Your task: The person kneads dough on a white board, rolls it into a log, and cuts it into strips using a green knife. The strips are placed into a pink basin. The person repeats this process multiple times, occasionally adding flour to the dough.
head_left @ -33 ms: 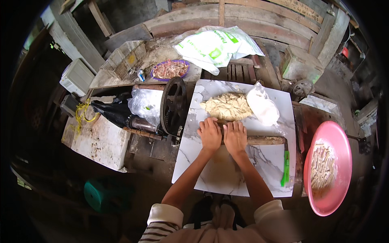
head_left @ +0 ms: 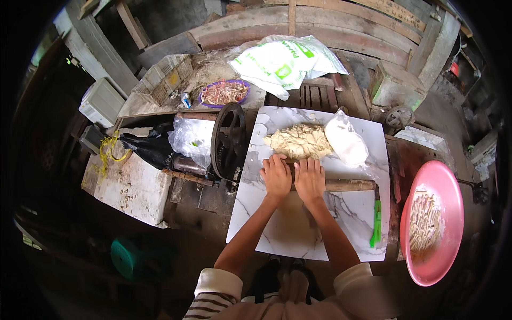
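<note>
My left hand [head_left: 276, 178] and my right hand [head_left: 309, 180] lie side by side, fingers closed over a wooden rolling pin [head_left: 349, 185]. Its right part sticks out beyond my right hand; the left end is hidden. Just past my fingertips sits a lumpy heap of pale dough [head_left: 298, 142]. A clear bag of white powder [head_left: 345, 141] leans against the dough's right side. Everything rests on a white marble-patterned board [head_left: 246, 218]. Near the board's right edge lies a bright green-handled cutter [head_left: 376, 221].
Left of the board stands a machine with a large iron wheel [head_left: 229, 141]. A pink basin [head_left: 445, 213] holding floured strips is at the right. Behind are a purple-rimmed tray [head_left: 200, 99] of pinkish strips, a white-and-green plastic sack [head_left: 285, 61] and a wire basket [head_left: 162, 77].
</note>
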The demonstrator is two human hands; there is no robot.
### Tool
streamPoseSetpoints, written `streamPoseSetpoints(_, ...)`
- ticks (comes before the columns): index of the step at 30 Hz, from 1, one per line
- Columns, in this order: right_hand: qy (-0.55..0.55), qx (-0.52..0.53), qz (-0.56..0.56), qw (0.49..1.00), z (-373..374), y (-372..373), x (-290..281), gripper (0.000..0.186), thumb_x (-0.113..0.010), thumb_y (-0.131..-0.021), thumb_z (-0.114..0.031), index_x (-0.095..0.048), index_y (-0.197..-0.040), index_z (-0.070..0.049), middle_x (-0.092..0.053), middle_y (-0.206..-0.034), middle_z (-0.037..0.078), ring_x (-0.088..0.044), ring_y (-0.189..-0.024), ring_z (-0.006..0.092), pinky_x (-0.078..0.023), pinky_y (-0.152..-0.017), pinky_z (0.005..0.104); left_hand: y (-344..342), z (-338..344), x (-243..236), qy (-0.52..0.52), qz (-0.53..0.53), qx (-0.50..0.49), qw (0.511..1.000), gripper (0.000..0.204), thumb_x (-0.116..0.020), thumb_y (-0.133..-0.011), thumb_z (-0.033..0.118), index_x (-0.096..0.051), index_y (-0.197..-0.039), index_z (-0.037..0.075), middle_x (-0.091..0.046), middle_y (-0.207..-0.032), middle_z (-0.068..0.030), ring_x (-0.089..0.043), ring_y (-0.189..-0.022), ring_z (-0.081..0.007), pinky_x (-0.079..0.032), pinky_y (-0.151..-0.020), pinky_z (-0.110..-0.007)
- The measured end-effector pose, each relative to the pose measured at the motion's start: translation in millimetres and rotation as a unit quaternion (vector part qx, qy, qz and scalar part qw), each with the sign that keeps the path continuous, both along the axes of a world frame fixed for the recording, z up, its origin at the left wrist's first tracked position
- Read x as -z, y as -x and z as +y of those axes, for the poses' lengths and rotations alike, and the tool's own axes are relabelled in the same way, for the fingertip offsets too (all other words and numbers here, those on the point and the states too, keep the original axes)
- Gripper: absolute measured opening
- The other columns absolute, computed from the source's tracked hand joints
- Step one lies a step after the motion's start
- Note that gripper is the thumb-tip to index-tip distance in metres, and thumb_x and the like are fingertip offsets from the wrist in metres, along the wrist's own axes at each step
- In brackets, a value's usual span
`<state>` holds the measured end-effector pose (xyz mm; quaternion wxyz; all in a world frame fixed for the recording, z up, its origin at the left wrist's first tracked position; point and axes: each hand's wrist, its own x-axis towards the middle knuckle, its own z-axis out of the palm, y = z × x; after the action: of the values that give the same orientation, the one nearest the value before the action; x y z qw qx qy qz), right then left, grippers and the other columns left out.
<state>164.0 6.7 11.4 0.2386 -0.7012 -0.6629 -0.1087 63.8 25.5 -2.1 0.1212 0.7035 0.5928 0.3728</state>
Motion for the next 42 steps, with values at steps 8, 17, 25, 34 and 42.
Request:
streamPoseSetpoints(8,0.044,-0.009,0.032,0.998,-57.2,13.7,3.1,0.027,-0.051,-0.089,-0.023,-0.056,-0.107,-0.003,-0.057,-0.113,0.012,-0.05,-0.111,0.0266,-0.038,-0.094,0.0438,13.1,-35.1,-0.7,0.078,0.016,0.054,0.995,0.031,-0.047,-0.084,0.009,-0.047,-0.114,0.003,-0.049,-0.118,-0.0145,-0.04,-0.115,-0.0368,-0.029,-0.092,-0.053)
streamPoseSetpoints(17,-0.022,0.02,-0.029,0.999,-18.0,5.1,-4.0,0.039,-0.051,-0.089,-0.024,-0.051,-0.119,-0.001,-0.048,-0.127,0.014,-0.039,-0.126,0.0266,-0.022,-0.108,0.0495,4.9,-3.3,-9.6,-0.029,0.062,0.03,0.997,0.06,-0.045,-0.085,0.01,-0.024,-0.137,-0.011,-0.013,-0.15,-0.0236,-0.002,-0.141,-0.0393,0.002,-0.106,-0.064)
streamPoseSetpoints(25,-0.028,-0.017,-0.008,0.999,-60.9,13.9,9.0,0.04,-0.058,-0.085,-0.028,-0.051,-0.114,-0.002,-0.051,-0.112,0.012,-0.046,-0.111,0.0284,-0.026,-0.106,0.0495,21.9,-40.0,7.0,-0.033,0.062,0.092,0.993,0.054,-0.041,-0.094,0.015,-0.024,-0.139,-0.009,-0.015,-0.15,-0.0243,-0.007,-0.141,-0.038,-0.002,-0.107,-0.062)
streamPoseSetpoints(34,0.07,-0.159,-0.059,0.983,-128.6,-30.6,-12.8,0.053,-0.068,-0.075,-0.022,-0.049,-0.12,-0.003,-0.051,-0.111,0.01,-0.047,-0.107,0.0263,-0.037,-0.097,0.0405,68.8,-121.0,-11.4,0.057,0.067,0.157,0.984,0.048,-0.039,-0.098,0.023,-0.032,-0.141,0.004,-0.028,-0.149,-0.0115,-0.015,-0.141,-0.0303,-0.002,-0.108,-0.061)
streamPoseSetpoints(42,0.047,-0.167,-0.021,0.985,-78.8,-27.2,-38.5,0.046,-0.072,-0.072,-0.018,-0.052,-0.112,-0.007,-0.05,-0.108,0.01,-0.047,-0.104,0.0272,-0.039,-0.089,0.0399,93.8,-88.4,-3.5,0.092,-0.136,0.059,0.985,0.049,-0.033,-0.1,0.029,-0.03,-0.141,0.002,-0.033,-0.145,-0.0156,-0.016,-0.14,-0.0325,-0.002,-0.111,-0.052)
